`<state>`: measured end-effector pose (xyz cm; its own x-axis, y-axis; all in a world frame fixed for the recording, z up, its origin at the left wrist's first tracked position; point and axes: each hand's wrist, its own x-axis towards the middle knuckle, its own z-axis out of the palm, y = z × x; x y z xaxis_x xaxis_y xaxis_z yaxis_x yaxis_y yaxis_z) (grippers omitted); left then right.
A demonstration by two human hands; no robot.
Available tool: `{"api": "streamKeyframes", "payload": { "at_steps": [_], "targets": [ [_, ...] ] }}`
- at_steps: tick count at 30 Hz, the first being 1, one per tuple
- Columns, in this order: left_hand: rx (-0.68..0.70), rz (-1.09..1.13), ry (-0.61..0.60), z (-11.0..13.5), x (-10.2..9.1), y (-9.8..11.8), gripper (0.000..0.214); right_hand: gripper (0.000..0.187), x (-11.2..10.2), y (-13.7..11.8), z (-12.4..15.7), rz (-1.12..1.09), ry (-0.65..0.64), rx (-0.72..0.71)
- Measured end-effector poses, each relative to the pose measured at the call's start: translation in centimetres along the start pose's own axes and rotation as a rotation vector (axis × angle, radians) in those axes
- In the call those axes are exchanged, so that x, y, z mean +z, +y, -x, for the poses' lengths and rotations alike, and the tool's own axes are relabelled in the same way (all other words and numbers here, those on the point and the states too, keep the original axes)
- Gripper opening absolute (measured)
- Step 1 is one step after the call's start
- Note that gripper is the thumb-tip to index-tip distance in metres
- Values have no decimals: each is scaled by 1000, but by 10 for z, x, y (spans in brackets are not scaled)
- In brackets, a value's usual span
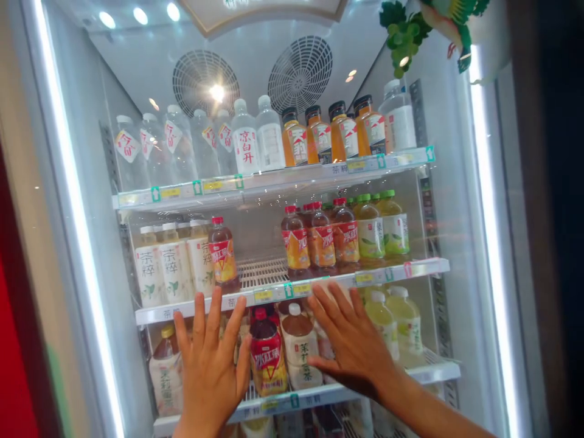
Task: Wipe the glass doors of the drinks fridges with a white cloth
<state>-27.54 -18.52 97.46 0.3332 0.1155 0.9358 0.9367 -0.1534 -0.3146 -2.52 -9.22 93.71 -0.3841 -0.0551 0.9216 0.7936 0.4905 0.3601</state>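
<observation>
My left hand (213, 359) is raised with fingers spread, holding nothing, in front of the lower shelves of a lit drinks fridge. To its right, my right hand (351, 340) is also open and empty, its fingertips overlapping the middle shelf's front edge (283, 292). Between the hands stand a red-labelled tea bottle (267, 356) and a white-labelled tea bottle (300, 350). Above my left fingers is an orange-red tea bottle (222, 255). I cannot tell whether either hand touches anything.
Clear water bottles (246, 137) and amber bottles with black caps (342, 134) line the top shelf. The middle shelf holds white bottles (171, 264), more red-capped tea bottles (322, 237) and green-capped bottles (393, 225). Light strips run along both sides; artificial grapes (404, 36) hang top right.
</observation>
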Motion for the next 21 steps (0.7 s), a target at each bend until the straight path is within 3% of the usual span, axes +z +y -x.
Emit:
{"api": "streamKeyframes", "payload": {
  "at_steps": [5,11,17,21],
  "targets": [
    [6,-25,-14,2,-14,-35,78,99,3,-24,-51,-19,0,105],
    [7,-1,-22,13,-24,-69,76,110,21,-87,-53,-4,-9,-140],
    [-11,43,15,22,-26,-90,75,105,23,-107,-107,25,13,-3],
    [-19,65,42,28,-27,-100,75,104,28,-129,-102,6,-32,-135]
  ]
}}
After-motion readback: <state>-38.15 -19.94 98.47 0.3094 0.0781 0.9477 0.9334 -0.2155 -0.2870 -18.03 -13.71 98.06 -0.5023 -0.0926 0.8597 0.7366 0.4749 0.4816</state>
